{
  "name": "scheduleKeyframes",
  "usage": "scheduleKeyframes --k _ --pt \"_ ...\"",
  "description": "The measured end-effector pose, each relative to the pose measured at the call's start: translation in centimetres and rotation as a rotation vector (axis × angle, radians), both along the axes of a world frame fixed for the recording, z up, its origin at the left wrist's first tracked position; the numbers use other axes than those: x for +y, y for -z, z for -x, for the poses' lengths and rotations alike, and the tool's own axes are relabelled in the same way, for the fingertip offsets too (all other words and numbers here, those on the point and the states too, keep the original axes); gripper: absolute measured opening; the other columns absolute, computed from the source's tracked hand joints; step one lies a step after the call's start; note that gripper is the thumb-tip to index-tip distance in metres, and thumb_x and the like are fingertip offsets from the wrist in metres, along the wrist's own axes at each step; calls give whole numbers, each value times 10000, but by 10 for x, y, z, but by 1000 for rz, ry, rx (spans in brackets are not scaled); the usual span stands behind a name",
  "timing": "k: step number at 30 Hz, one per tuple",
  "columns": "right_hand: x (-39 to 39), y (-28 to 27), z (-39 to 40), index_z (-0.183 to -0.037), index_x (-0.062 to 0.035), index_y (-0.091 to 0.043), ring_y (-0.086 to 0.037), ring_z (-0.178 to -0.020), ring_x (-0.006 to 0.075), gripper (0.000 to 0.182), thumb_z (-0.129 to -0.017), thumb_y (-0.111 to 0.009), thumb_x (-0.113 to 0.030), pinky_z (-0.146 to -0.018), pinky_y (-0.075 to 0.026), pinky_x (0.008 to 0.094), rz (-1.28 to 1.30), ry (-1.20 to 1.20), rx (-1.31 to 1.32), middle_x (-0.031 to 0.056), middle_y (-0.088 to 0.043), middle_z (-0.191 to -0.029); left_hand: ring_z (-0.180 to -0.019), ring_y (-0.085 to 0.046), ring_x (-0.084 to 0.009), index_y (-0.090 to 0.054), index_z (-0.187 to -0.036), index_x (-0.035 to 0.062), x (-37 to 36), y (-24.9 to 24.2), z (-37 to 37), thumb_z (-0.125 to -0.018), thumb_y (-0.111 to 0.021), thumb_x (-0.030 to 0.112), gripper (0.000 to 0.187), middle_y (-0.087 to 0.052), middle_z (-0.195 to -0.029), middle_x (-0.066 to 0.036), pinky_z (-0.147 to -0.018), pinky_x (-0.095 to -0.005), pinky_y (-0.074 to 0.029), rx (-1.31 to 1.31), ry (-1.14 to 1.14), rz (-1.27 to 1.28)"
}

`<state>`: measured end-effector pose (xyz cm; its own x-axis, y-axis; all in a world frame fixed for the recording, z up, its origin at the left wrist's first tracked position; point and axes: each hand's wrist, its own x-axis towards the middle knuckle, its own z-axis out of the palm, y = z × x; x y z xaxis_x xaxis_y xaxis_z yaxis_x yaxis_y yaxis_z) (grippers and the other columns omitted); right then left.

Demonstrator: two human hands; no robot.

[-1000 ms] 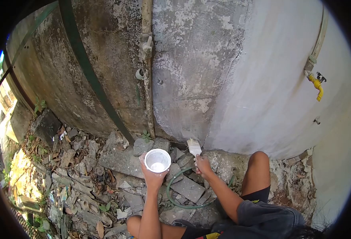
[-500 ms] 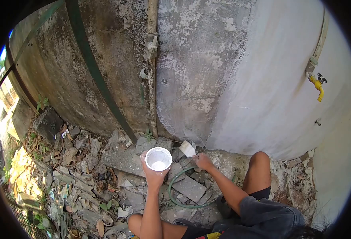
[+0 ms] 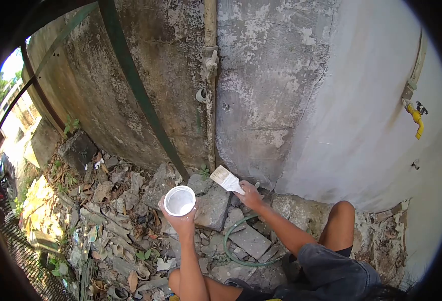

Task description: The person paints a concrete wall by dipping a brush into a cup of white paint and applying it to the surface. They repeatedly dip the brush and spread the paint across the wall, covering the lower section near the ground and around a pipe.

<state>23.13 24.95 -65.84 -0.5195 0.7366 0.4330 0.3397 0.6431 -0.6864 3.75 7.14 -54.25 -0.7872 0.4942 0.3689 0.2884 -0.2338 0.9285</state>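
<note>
My left hand (image 3: pixel 181 223) is wrapped around a white plastic tub (image 3: pixel 179 200) with white paint inside, its mouth facing up. In my right hand (image 3: pixel 251 196) is a flat paintbrush (image 3: pixel 226 178), gripped by the handle, with its whitened bristles pointing up and left. The brush is to the right of the tub and apart from it, overlapping the foot of the wall (image 3: pixel 266 110) in this view. That wall is grey and patchy in the middle, with a smooth whitish area (image 3: pixel 361 115) to the right.
A pale pipe with a valve (image 3: pixel 210 65) runs down the wall, and a green metal strut (image 3: pixel 135 90) slants beside it. A yellow tap (image 3: pixel 415 120) juts out at right. Rubble (image 3: pixel 105 226), concrete slabs (image 3: pixel 251 240) and a green hose (image 3: pixel 231 253) cover the ground.
The brush has risen and shifted left, its bristles now higher than the tub. My left hand has moved the tub slightly left relative to the wall. The whole view has shifted a little.
</note>
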Motion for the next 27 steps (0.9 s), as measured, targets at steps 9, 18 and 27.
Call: scheduleKeyframes --k 9,18,27 --pt "43 38 44 -929 -4 -609 -555 -958 391 268 -760 -682 -199 -830 -443 453 -6 20 -95 185 -588 -1010 -1038 -547 -205 -403 -1173 21 -3 1 9 -574 -854 64 751 -543 -1094 -100 -950 -336 -414 28 -84 -28" --pt "27 -4 -9 -862 3 -577 -545 -864 397 250 -743 -678 -192 -755 -433 466 -90 32 -214 188 -565 -857 -1070 -512 -221 -369 -1209 23 -10 2 18 -589 -860 82 794 -505 -1130 -110 -954 -344 -400 -8 -94 -11" --pt "-28 -126 -139 -962 -7 -641 -602 -854 377 255 -736 -664 -124 -748 -475 393 -140 56 -285 194 -629 -921 -1035 -533 -198 -433 -1140 20 -23 -1 32 -599 -857 79 690 -544 -1094 -101 -946 -335 -401 -8 -222 -9"
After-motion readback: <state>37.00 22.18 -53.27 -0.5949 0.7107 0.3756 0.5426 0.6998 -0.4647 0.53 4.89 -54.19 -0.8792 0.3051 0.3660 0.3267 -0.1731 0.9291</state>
